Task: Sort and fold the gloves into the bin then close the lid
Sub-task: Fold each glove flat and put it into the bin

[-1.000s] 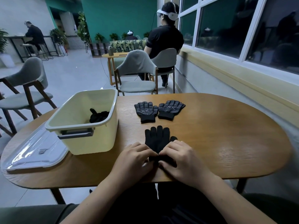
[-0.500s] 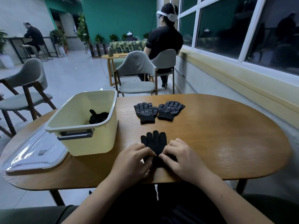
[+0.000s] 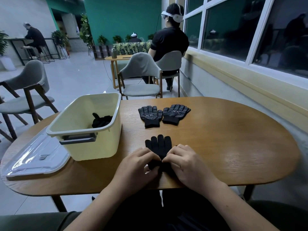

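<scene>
Black glove (image 3: 159,145) pinched, left hand (image 3: 135,166), right hand (image 3: 187,164)

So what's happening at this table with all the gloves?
A person is sorting gloves. The left hand and right hand pinch the cuff end of a plain black glove on the table. Two dotted gloves lie farther back, side by side. A black bundle already sits in the cream bin; the clear lid lies beside it.
</scene>
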